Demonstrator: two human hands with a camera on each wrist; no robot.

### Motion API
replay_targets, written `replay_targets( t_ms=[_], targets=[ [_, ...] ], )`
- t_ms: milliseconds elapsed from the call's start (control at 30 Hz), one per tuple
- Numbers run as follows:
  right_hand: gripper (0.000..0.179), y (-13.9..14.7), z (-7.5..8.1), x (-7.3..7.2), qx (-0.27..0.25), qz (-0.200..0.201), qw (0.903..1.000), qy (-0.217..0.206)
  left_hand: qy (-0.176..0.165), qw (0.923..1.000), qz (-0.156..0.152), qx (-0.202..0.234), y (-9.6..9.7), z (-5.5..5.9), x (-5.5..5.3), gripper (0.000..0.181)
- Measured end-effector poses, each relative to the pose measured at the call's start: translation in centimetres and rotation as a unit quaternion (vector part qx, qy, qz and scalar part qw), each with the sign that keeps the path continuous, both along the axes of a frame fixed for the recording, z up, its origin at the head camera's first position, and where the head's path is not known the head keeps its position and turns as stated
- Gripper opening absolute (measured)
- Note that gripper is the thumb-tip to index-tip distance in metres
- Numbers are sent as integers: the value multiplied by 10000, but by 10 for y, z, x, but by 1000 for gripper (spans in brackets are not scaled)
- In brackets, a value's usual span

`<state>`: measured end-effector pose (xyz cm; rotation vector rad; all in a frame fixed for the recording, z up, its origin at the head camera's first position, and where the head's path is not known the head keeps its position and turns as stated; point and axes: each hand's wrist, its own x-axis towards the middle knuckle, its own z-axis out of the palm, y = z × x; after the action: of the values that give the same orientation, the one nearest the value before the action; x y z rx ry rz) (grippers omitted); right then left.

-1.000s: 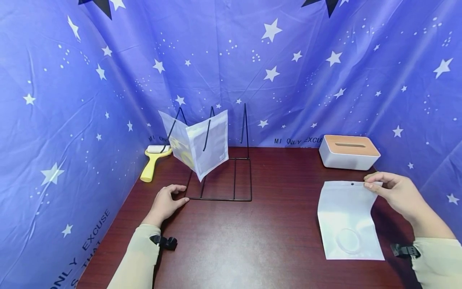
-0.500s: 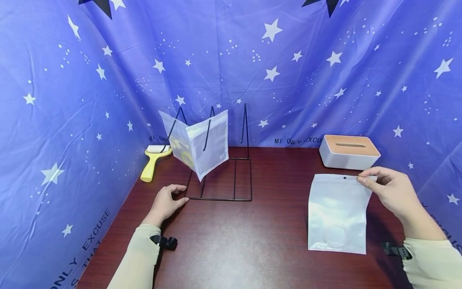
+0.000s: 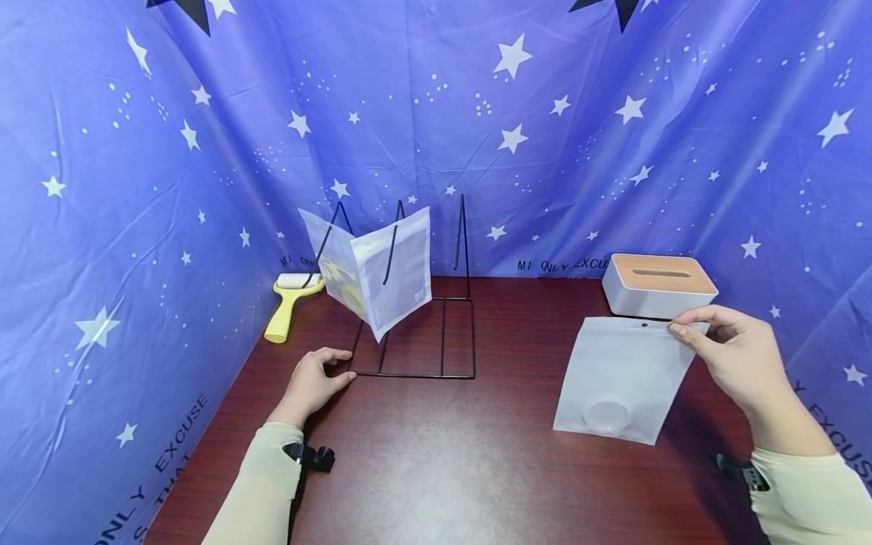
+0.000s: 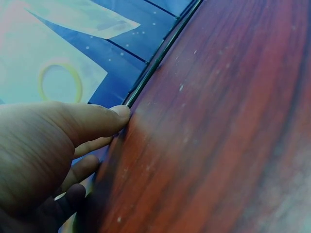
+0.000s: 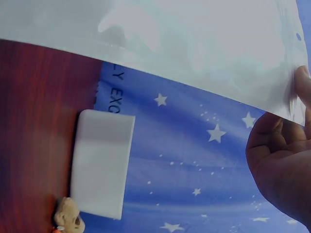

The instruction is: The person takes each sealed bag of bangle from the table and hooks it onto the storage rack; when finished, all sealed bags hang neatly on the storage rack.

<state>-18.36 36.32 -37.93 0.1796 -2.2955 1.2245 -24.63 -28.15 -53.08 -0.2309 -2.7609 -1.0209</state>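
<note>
My right hand [image 3: 722, 348] pinches the top right corner of a white zip pouch [image 3: 623, 375] with a round shape inside, and the pouch hangs tilted above the dark wooden table [image 3: 477, 469]. The right wrist view shows the pouch [image 5: 194, 43] from below, with my fingertips [image 5: 302, 92] on its edge. My left hand [image 3: 315, 381] rests on the table with its fingers touching the front left corner of a black wire rack [image 3: 415, 333]. The left wrist view has my fingers [image 4: 104, 119] against the rack's base wire [image 4: 155, 63]. Another pouch [image 3: 375, 269] with a yellow ring stands in the rack.
A white tissue box [image 3: 657, 286] with a wooden lid sits at the back right, just behind the lifted pouch. A yellow lint roller [image 3: 289, 304] lies at the back left. Blue star-patterned cloth [image 3: 477, 129] walls the table on three sides.
My right hand has lifted the pouch off the table and carried it leftward; its lower edge now swings toward the middle. My left hand has stayed at the rack.
</note>
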Motion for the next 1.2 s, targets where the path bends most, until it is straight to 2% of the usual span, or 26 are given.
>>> replay_targets(
  t_ms=[300,700,1000,1200],
  targets=[
    [8,-16,10,1,-174,234,9989,360,-1,10000,-47,-63,0,1,0,36],
    [9,-33,16,-8,-460,385,9965,576,21,9999,-109,-85,0,2,0,35],
    [10,-54,21,-15,-514,691,9940,674,103,9998,-158,-105,0,1,-1,34],
    [10,-69,23,-22,-845,1091,9878,726,104,9998,-138,-135,0,1,-1,33]
  ],
)
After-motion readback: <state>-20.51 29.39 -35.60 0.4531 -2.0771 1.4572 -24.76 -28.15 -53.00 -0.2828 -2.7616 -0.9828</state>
